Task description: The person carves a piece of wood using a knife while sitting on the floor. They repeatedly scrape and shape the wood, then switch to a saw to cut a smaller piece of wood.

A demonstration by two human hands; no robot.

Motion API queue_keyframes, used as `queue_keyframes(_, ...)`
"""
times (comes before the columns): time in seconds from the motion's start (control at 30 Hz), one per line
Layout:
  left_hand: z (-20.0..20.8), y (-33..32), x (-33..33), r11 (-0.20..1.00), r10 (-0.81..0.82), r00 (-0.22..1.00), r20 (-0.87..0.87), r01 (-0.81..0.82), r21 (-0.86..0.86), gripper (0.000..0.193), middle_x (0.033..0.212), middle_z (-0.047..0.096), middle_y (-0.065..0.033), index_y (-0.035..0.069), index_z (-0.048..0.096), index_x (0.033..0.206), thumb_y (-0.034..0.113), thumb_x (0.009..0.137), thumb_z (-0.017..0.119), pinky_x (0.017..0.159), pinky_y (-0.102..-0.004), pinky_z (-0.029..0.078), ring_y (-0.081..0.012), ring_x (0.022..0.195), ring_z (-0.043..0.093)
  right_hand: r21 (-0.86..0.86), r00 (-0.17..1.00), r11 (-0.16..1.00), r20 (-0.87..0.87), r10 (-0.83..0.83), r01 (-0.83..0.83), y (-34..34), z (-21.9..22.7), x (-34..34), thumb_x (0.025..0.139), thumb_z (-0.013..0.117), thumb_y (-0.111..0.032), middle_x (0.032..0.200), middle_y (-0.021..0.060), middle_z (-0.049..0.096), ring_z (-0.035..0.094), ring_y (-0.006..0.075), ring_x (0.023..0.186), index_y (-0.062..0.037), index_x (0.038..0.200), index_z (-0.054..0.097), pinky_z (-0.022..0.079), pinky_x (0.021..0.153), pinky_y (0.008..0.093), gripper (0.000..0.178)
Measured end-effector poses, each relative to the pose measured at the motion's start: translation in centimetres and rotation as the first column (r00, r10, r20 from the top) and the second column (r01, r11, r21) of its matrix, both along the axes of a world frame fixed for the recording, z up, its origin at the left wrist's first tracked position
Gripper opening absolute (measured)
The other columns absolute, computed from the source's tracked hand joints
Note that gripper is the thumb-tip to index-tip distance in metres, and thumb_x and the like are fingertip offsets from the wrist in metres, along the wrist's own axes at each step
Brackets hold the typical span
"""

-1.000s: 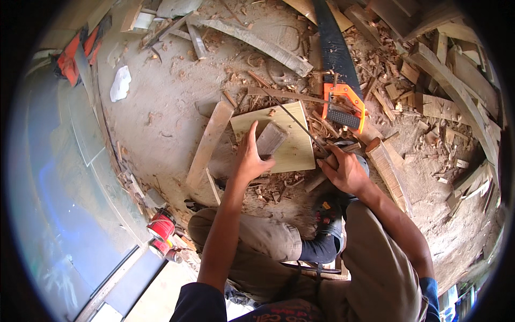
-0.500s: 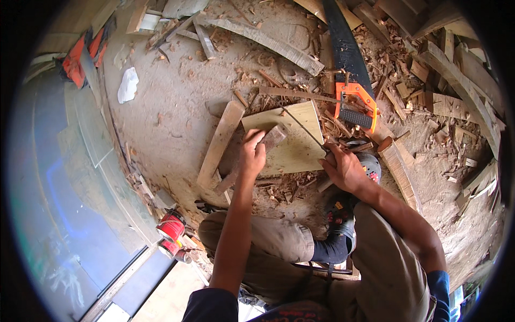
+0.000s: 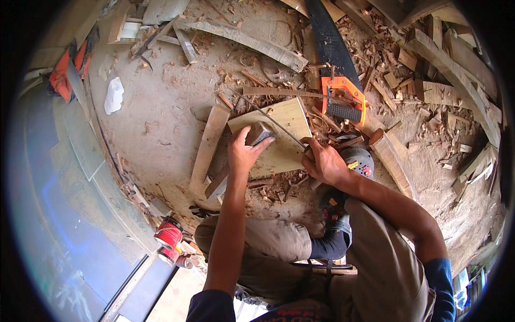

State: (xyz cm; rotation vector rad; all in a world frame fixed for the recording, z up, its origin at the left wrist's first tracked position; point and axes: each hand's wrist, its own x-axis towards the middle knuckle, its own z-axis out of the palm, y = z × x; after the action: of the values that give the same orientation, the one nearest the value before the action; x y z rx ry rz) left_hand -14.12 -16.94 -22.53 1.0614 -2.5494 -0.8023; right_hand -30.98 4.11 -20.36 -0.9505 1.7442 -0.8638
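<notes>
My left hand [image 3: 247, 150] is closed round a brownish wooden block [image 3: 259, 133], whose squared end shows between thumb and fingers. Part of its length is hidden behind the hand. In my right hand [image 3: 326, 163] is the near end of a long, thin dark rod [image 3: 272, 119]; whether it is a file or another tool I cannot tell. The rod slants away to the far left over a pale, flat board [image 3: 284, 155] on the ground. The block's end is above the board, beside the rod and apart from my right hand.
A handsaw with an orange and black handle [image 3: 343, 102] lies beyond the board. Wood offcuts [image 3: 212, 145] and shavings surround it, with a curved timber [image 3: 394, 161] to the right. Red cans [image 3: 169, 233] stand at lower left. My shoe [image 3: 358, 161] is beside my right hand.
My left hand has turned the block so its end faces up more, and it sits closer to the rod. My right hand has shifted slightly on the rod. The whole view has slid left.
</notes>
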Motion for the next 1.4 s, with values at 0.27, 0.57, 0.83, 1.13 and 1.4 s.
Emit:
queue_keyframes(0.27, 0.1, -2.4, -0.2, 0.985, 0.147, 0.988, -0.045, -0.142, 0.097, 0.046, 0.092, 0.066, -0.0126, 0.001, 0.071, 0.098, 0.031, 0.070, 0.092, 0.073, -0.0415, 0.053, -0.0312, 0.080, 0.066, 0.014, 1.000, 1.000, -0.002, 0.010, -0.010, -0.6, 0.2, 0.7, 0.091, 0.063, -0.015, 0.088, 0.0258, 0.068, 0.068, 0.0455, 0.081, 0.0013, 0.124, 0.048, 0.054, 0.070, 0.0527, 0.040)
queue_keyframes(0.57, 0.4, 0.0, -0.9, 0.991, 0.058, 0.998, -0.012, -0.059, -0.123, 0.058, 0.091, 0.062, -0.0180, -0.002, 0.061, 0.095, 0.033, 0.065, 0.095, 0.074, -0.0465, 0.051, -0.0404, 0.085, 0.062, -0.041, 0.999, 0.999, -0.034, -0.008, 0.007, -1.8, 1.0, 0.6, 0.091, 0.064, -0.016, 0.086, 0.0256, 0.069, 0.068, 0.0451, 0.076, 0.0026, 0.122, 0.048, 0.055, 0.068, 0.0517, 0.039)
queue_keyframes(0.83, 0.0, 0.0, -0.7, 0.990, 0.076, 0.997, -0.022, -0.078, -0.117, 0.059, 0.092, 0.064, -0.0198, -0.002, 0.062, 0.096, 0.032, 0.062, 0.096, 0.072, -0.0471, 0.052, -0.0409, 0.084, 0.063, -0.045, 0.997, 0.999, -0.071, 0.001, -0.004, -2.4, 0.9, 0.6, 0.092, 0.063, -0.017, 0.084, 0.0250, 0.068, 0.067, 0.0462, 0.073, 0.0044, 0.117, 0.045, 0.054, 0.066, 0.0530, 0.038)
queue_keyframes(1.13, -0.1, 0.2, -0.6, 0.989, 0.040, 0.998, -0.050, -0.047, -0.139, 0.059, 0.093, 0.063, -0.0181, -0.001, 0.061, 0.096, 0.033, 0.063, 0.095, 0.074, -0.0484, 0.052, -0.0402, 0.086, 0.063, -0.095, 0.999, 0.995, -0.032, 0.011, -0.014, -1.6, 0.3, 0.8, 0.091, 0.064, -0.017, 0.080, 0.0258, 0.067, 0.067, 0.0471, 0.072, 0.0040, 0.115, 0.044, 0.053, 0.062, 0.0539, 0.037)
queue_keyframes(1.4, 0.2, 1.0, -0.8, 0.981, 0.072, 0.997, 0.030, -0.066, -0.183, 0.060, 0.094, 0.063, -0.0190, -0.002, 0.062, 0.095, 0.036, 0.062, 0.095, 0.077, -0.0489, 0.052, -0.0407, 0.088, 0.062, -0.070, 0.996, 0.996, -0.078, 0.041, -0.046, -1.2, -0.6, 1.1, 0.091, 0.064, -0.016, 0.081, 0.0272, 0.066, 0.067, 0.0480, 0.074, 0.0051, 0.109, 0.046, 0.053, 0.064, 0.0540, 0.033)
